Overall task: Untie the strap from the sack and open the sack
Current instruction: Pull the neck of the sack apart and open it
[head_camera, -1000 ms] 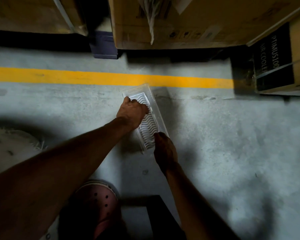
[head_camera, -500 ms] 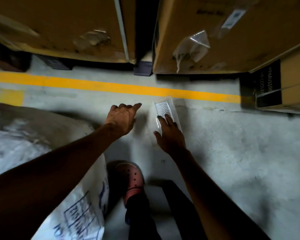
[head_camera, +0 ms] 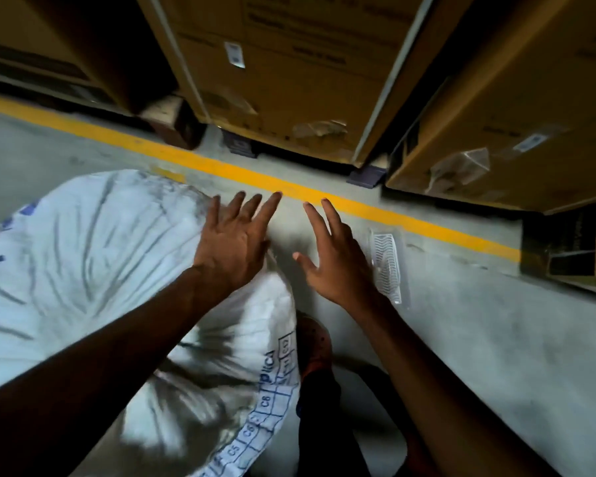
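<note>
Both hands have left the clear packet (head_camera: 387, 266) on the floor and swung over toward the white sack (head_camera: 93, 256), so the untying looks about to begin. Left hand (head_camera: 233, 244) hovers over the sack's bunched top, right hand (head_camera: 336, 261) just beside it; fingers spread wide, holding nothing. No strap shows.

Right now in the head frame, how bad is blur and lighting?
Head view: motion blur smears the sack and both the left hand and right hand; dim light, cardboard boxes dark and their print unreadable; wide-angle bend curves the yellow floor line; the sack's lower print stays legible.
</note>
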Motion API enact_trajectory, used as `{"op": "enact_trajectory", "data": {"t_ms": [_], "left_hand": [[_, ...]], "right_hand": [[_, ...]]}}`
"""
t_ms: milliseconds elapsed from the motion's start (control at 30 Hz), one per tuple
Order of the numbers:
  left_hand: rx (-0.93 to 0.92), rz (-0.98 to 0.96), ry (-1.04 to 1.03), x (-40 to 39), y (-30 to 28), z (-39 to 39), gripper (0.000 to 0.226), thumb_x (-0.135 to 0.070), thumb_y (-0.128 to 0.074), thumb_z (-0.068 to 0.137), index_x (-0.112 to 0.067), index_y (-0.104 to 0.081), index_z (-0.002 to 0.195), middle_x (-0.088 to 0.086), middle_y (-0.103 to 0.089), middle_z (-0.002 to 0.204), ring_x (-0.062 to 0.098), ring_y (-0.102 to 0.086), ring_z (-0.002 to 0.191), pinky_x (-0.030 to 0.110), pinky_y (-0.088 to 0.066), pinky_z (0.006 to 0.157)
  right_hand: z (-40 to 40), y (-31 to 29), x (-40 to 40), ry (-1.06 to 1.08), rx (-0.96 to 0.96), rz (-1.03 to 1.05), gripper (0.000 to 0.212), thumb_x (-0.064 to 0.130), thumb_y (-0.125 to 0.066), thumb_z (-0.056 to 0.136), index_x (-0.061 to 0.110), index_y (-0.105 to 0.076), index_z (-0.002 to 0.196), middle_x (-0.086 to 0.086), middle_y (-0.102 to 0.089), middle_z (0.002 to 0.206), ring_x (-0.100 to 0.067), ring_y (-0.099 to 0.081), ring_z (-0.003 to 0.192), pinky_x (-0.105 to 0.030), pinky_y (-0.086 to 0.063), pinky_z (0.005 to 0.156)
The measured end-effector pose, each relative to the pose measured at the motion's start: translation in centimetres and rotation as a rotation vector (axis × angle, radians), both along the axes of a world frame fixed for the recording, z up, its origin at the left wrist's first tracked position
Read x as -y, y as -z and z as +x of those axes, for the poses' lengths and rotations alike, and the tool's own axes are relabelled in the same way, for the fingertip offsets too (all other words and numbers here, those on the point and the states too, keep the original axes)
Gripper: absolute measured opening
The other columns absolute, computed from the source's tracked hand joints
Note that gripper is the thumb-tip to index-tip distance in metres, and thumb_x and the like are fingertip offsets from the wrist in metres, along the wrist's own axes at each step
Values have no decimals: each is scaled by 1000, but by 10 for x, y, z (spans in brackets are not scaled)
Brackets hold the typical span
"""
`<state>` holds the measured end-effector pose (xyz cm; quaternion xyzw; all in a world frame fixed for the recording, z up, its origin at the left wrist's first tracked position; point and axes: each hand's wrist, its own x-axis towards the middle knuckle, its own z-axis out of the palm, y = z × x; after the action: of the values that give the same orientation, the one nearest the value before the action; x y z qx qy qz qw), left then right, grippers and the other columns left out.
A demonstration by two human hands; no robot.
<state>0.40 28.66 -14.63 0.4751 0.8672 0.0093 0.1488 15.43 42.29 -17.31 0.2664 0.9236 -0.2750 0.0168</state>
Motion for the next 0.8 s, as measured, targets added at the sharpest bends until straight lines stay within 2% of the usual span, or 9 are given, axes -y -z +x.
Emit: {"op": "enact_trajectory", "data": {"t_ms": [133,333,533,700,800], "left_hand": [[-90,75,-93,76,-34,-21,89,-39,-62,93,-28,-13,165,10,-29,169,36,-23,158,63,-11,124],[-104,102,-215,186,-81,-35,81,-63,-36,93,-38,-7,165,3,-19,173,36,-17,159,66,-15,122],[-7,81,-317,261,-87,-21,77,-73,-34,92,-54,-2,160,-4,-17,173,35,-16,159,64,-18,121],[98,60,-510,293,-71,9,80,-76,-39,91,-57,0,158,-2,-24,172,34,-28,156,60,-30,119],[200,98,-649,302,-60,24,85,-78,-41,84,-55,-7,159,7,-42,163,34,-52,141,53,-51,102]], "right_hand": [[-25,-41,38,-110,-79,72,93,49,-67,85,28,-17,160,-7,-12,170,-33,-36,144,-49,-47,104],[-51,-89,96,-348,-55,131,102,65,-63,84,32,-5,162,-6,1,171,-35,-17,155,-54,-33,118],[-59,-101,141,-662,83,222,114,66,-70,79,40,6,159,0,14,171,-33,2,158,-59,-20,123],[-69,-85,162,-903,100,361,121,70,-71,73,37,7,160,-3,9,171,-35,3,158,-63,-16,123],[-83,-74,176,-1030,36,475,121,66,-72,72,32,4,161,-4,1,172,-38,0,157,-67,-15,119]]}}
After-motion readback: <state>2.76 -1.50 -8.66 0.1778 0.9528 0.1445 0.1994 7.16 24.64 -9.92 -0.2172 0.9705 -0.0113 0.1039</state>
